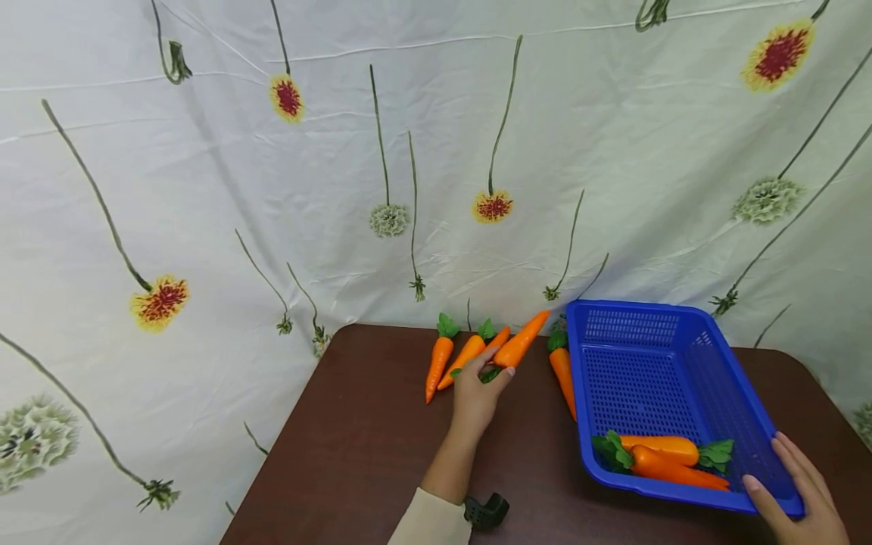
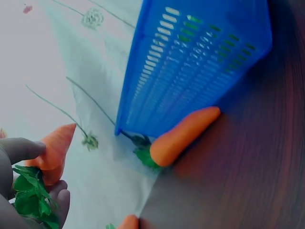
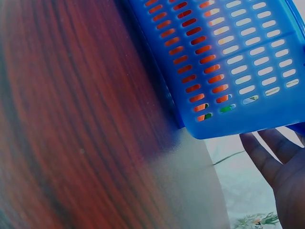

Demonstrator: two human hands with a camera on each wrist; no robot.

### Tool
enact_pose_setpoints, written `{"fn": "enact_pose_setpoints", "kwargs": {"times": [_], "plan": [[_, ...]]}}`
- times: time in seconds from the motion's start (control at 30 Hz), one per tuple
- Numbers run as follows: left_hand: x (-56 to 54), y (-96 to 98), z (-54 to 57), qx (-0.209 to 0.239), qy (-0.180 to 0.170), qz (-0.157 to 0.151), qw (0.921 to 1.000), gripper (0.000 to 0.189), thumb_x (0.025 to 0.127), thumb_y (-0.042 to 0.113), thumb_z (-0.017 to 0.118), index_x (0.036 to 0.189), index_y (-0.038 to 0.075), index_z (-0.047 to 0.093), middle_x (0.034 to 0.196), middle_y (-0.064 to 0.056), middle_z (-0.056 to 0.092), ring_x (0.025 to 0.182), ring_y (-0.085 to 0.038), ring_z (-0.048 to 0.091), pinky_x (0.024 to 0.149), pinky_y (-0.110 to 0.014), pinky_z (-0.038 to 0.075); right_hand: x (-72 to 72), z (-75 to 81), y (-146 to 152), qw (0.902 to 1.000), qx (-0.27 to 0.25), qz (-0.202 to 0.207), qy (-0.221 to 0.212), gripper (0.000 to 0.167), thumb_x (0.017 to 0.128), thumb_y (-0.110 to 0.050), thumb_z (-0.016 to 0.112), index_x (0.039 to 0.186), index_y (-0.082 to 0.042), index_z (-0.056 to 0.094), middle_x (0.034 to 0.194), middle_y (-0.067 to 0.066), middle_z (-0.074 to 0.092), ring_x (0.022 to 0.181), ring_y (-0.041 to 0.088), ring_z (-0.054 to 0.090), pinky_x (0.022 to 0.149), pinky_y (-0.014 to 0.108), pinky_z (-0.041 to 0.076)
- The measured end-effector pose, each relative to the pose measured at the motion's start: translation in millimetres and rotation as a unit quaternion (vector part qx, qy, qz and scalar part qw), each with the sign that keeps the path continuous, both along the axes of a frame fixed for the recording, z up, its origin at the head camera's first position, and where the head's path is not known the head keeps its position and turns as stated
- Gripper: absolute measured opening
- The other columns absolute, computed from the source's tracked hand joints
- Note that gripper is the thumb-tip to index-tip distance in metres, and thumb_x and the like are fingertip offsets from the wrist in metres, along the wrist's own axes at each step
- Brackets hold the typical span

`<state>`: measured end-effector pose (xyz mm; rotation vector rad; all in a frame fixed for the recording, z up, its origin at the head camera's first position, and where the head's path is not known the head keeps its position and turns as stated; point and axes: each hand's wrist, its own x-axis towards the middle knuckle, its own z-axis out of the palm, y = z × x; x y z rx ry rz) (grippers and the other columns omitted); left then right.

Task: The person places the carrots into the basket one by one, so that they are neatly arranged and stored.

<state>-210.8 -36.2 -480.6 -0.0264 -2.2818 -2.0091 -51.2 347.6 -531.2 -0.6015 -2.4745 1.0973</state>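
My left hand (image 1: 474,397) holds an orange carrot (image 1: 523,342) near its leafy end, above the table, with the tip pointing up and right. In the left wrist view, thumb and fingers pinch this carrot (image 2: 56,150) beside its green leaves. A blue plastic basket (image 1: 640,390) stands on the right, with two carrots (image 1: 671,465) lying at its near end. My right hand (image 1: 807,492) touches the basket's near right corner, its fingers fairly straight along the rim. In the right wrist view, the fingertips (image 3: 250,143) meet the basket's edge.
Left of the basket, a carrot (image 1: 562,378) lies against its outer wall. Several more carrots (image 1: 439,363) lie near the back edge of the brown table (image 1: 368,439). A flower-patterned white cloth (image 1: 327,174) hangs behind. A dark strap-like object (image 1: 487,512) is by the left wrist.
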Motion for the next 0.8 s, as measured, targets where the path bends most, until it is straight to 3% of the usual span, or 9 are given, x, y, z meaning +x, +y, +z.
{"fn": "enact_pose_setpoints", "kwargs": {"times": [0.1, 0.17, 0.4, 0.53, 0.63, 0.77, 0.8], "plan": [[5.1, 4.4, 6.1, 0.001, 0.0, -0.013, 0.9999, 0.048, 0.088, 0.029, 0.079, 0.134, 0.021, 0.067, 0.131, -0.004, 0.065, 0.111, -0.019, 0.064, 0.089, -0.034, 0.058, 0.5, -0.2, -1, 0.9999, 0.003, -0.003, 0.009, 0.075, 0.098, -0.028, 0.063, 0.161, -0.015, 0.026, 0.172, 0.001, 0.012, 0.158, 0.028, 0.011, 0.115, 0.011, 0.004], [8.2, 8.2, 9.2, -0.006, 0.002, -0.019, 0.9998, 0.047, 0.087, 0.03, 0.08, 0.133, 0.024, 0.068, 0.13, -0.001, 0.065, 0.111, -0.016, 0.063, 0.09, -0.033, 0.057, 0.9, -0.7, -1, 0.9999, 0.003, -0.005, 0.016, 0.074, 0.097, -0.027, 0.064, 0.161, -0.015, 0.027, 0.171, -0.003, 0.012, 0.158, 0.026, 0.012, 0.105, 0.003, 0.002], [17.9, 22.1, 16.2, -0.037, 0.03, -0.056, 0.9973, 0.045, 0.087, 0.031, 0.08, 0.13, 0.03, 0.069, 0.128, 0.004, 0.067, 0.111, -0.013, 0.063, 0.097, -0.035, 0.054, 0.6, -0.6, -1, 0.9999, 0.006, -0.008, 0.012, 0.074, 0.098, -0.027, 0.064, 0.161, -0.015, 0.028, 0.171, -0.002, 0.012, 0.158, 0.027, 0.012, 0.105, 0.005, 0.001], [22.6, 29.1, 19.3, -0.059, 0.062, -0.082, 0.9929, 0.046, 0.088, 0.03, 0.079, 0.132, 0.027, 0.068, 0.125, 0.006, 0.068, 0.111, -0.011, 0.063, 0.099, -0.034, 0.052, 0.1, 0.5, -1, 1.0, 0.002, -0.003, 0.001, 0.075, 0.098, -0.028, 0.062, 0.161, -0.014, 0.025, 0.171, 0.006, 0.013, 0.158, 0.03, 0.009, 0.127, 0.031, 0.007], [26.0, 34.8, 21.8, -0.074, 0.075, -0.101, 0.9893, 0.046, 0.088, 0.031, 0.079, 0.132, 0.028, 0.068, 0.126, 0.008, 0.067, 0.114, -0.009, 0.062, 0.101, -0.031, 0.051, 0.0, 0.8, -1, 1.0, 0.003, 0.0, -0.004, 0.075, 0.099, -0.029, 0.062, 0.162, -0.013, 0.024, 0.171, 0.009, 0.013, 0.158, 0.032, 0.008, 0.128, 0.046, 0.008], [30.3, 44.4, 23.8, -0.092, 0.085, -0.126, 0.984, 0.045, 0.089, 0.03, 0.079, 0.133, 0.029, 0.068, 0.128, 0.009, 0.067, 0.118, -0.007, 0.061, 0.103, -0.03, 0.051, 0.2, -0.5, -1, 1.0, 0.003, -0.008, 0.006, 0.074, 0.098, -0.028, 0.064, 0.161, -0.015, 0.027, 0.172, 0.001, 0.013, 0.158, 0.027, 0.01, 0.116, 0.013, 0.004], [31.5, 47.0, 24.1, -0.098, 0.088, -0.132, 0.9826, 0.045, 0.089, 0.03, 0.079, 0.133, 0.029, 0.068, 0.128, 0.009, 0.067, 0.118, -0.007, 0.061, 0.103, -0.03, 0.051, 0.3, -0.7, -1, 0.9999, 0.004, -0.007, 0.005, 0.075, 0.098, -0.028, 0.064, 0.161, -0.015, 0.027, 0.172, 0.001, 0.012, 0.158, 0.027, 0.01, 0.116, 0.013, 0.004]]}}
